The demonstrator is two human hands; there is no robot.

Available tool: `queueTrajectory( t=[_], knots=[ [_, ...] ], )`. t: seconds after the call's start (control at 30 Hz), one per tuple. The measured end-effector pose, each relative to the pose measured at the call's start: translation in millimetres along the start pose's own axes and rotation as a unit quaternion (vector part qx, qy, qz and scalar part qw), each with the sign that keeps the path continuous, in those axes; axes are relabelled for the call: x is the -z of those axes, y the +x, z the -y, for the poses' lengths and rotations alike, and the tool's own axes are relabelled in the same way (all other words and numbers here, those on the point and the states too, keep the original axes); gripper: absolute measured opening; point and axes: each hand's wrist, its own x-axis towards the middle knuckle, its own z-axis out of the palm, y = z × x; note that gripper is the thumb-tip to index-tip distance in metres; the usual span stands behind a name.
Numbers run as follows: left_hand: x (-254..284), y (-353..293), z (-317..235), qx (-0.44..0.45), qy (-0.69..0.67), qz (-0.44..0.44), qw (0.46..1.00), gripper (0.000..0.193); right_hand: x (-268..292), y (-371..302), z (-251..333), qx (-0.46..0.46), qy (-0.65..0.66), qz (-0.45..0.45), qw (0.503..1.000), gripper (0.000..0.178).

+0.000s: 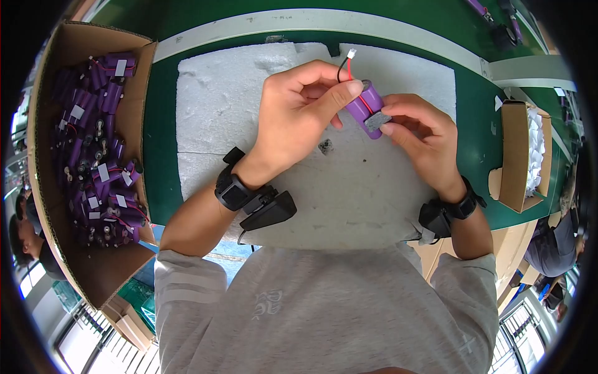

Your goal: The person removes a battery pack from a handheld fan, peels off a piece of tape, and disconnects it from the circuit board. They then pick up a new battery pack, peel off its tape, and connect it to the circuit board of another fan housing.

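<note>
A purple cylindrical battery pack (372, 95) is held in the air over the white foam sheet (218, 93). The thumb and fingers of my left hand (302, 109) pinch its upper end, where a red and a black wire run up to a small white connector (352, 54). My right hand (423, 128) pinches a small grey pad (376, 121) against the lower part of the pack; whether the pad is stuck on I cannot tell. Some of the right fingers are hidden behind the pack.
At the left stands a deep cardboard box (99, 274) with many purple battery packs (81, 112) inside. A smaller cardboard box (512, 156) of white pieces (534, 149) sits at the right on the green table (163, 143). A pale rail (311, 22) crosses the far side.
</note>
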Motion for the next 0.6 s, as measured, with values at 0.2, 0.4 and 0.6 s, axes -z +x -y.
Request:
queueTrajectory(
  t=[0.2, 0.4, 0.6],
  knots=[
    [1, -1, 3, -0.005, -0.012, -0.011, 1.000, 0.011, -5, 2, 10, -0.107, 0.024, -0.036, 0.993, 0.035],
    [1, 0, 1, -0.012, 0.000, -0.008, 1.000, 0.011, -2, 1, 3, -0.025, -0.033, -0.011, 0.999, 0.037],
    [0, -1, 1, -0.010, 0.005, -0.009, 1.000, 0.011, -2, 1, 1, 0.003, -0.037, -0.023, 0.999, 0.031]
  ],
)
